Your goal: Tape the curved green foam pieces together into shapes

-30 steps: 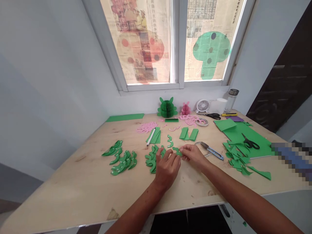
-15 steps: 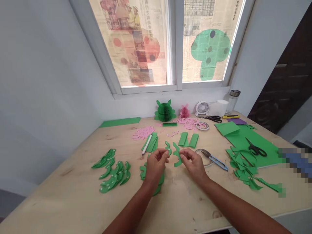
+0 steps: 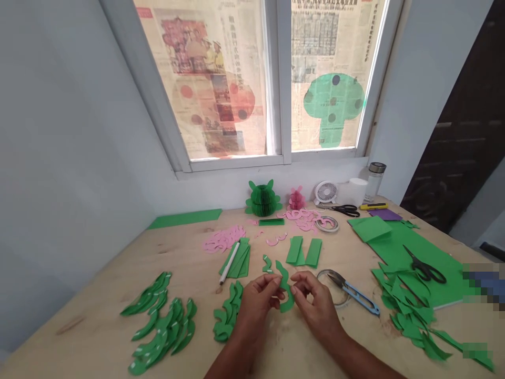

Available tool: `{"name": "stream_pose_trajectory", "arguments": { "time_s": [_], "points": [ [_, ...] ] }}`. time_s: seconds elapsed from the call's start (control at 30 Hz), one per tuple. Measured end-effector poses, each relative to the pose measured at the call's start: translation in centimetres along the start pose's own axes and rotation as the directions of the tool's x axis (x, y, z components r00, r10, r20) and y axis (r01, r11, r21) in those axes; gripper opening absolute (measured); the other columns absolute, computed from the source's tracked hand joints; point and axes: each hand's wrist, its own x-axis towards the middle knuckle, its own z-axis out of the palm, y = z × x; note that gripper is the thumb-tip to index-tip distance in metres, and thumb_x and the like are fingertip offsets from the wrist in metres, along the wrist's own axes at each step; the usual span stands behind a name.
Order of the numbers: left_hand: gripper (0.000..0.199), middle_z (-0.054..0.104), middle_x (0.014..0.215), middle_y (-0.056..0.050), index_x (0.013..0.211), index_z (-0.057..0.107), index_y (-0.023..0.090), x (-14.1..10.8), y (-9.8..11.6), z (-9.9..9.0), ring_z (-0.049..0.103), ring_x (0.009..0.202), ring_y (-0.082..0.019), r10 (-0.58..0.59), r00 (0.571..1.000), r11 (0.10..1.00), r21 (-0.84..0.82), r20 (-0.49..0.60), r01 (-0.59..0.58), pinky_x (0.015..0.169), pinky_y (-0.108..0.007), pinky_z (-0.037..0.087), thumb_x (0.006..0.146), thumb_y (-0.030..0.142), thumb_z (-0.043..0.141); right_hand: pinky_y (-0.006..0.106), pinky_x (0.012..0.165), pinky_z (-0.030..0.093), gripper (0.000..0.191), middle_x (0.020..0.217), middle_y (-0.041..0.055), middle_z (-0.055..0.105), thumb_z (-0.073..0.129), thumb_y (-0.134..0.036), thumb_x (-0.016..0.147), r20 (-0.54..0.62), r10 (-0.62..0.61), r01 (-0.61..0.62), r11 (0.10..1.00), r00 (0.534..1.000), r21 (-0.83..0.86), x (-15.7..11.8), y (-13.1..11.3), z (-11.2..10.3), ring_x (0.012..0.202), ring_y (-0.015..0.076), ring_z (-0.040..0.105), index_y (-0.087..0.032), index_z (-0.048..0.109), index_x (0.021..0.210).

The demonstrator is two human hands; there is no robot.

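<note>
Cutout point(image 3: 285, 284) between hands point(image 3: 254, 302) point(image 3: 316, 305), scraps point(image 3: 406, 300) right — pen point(image 3: 229, 263) left

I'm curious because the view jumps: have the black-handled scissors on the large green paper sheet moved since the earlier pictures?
No: the scissors lie at the same spot on the green sheet; the camera view shifted.

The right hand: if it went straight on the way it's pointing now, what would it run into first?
The right hand would meet the wavy strip first, right at its fingertips. Beyond that, perhaps the small green piece, though depth is hard to judge.
</note>
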Motion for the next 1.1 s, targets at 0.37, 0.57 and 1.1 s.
{"name": "stream_pose_trajectory", "arguments": {
  "time_s": [0.37, 0.57, 1.1],
  "points": [
    [0.042, 0.057, 0.051, 0.001, 0.074, 0.064, 0.014, -0.1, -1.4, -1.0, 0.052, 0.044, -0.011, 0.017, 0.999, 1.000, 0.004, -0.030, -0.017, 0.039, -0.020, 0.038, 0.046, 0.041, 0.081, 0.024, 0.055, 0.044, 0.027, 0.060, 0.0000, 0.059, 0.051, -0.037, 0.083, -0.056, -0.010, 0.007, 0.998, 0.998, -0.065, -0.5, -0.1, 0.8, 0.058, 0.0159, 0.057, -0.019, 0.054, 0.102],
    [0.033, 0.051, 0.054, 0.004, 0.067, 0.060, 0.014, -0.7, -1.1, -0.6, 0.041, 0.043, -0.004, -0.013, 0.999, 0.994, -0.109, -0.047, 0.007, 0.041, -0.016, 0.035, 0.052, 0.035, 0.080, 0.022, 0.058, 0.045, 0.025, 0.062, -0.0005, 0.060, 0.051, -0.028, 0.083, 0.018, -0.119, 0.121, 0.986, 0.993, -0.117, -0.9, 0.5, 1.0, 0.059, 0.0145, 0.058, -0.021, 0.053, 0.107],
    [0.032, 0.053, 0.054, 0.001, 0.062, 0.061, 0.013, -1.2, -1.0, -0.1, 0.046, 0.047, -0.008, -0.007, 1.000, 0.999, -0.043, -0.005, 0.007, 0.045, -0.019, 0.036, 0.050, 0.038, 0.078, 0.024, 0.061, 0.045, 0.037, 0.067, -0.0010, 0.057, 0.052, -0.017, 0.076, 0.052, -0.142, 0.149, 0.970, 0.989, -0.193, -1.3, -0.9, 0.4, 0.062, 0.0139, 0.055, -0.021, 0.051, 0.113]
  ]
}}
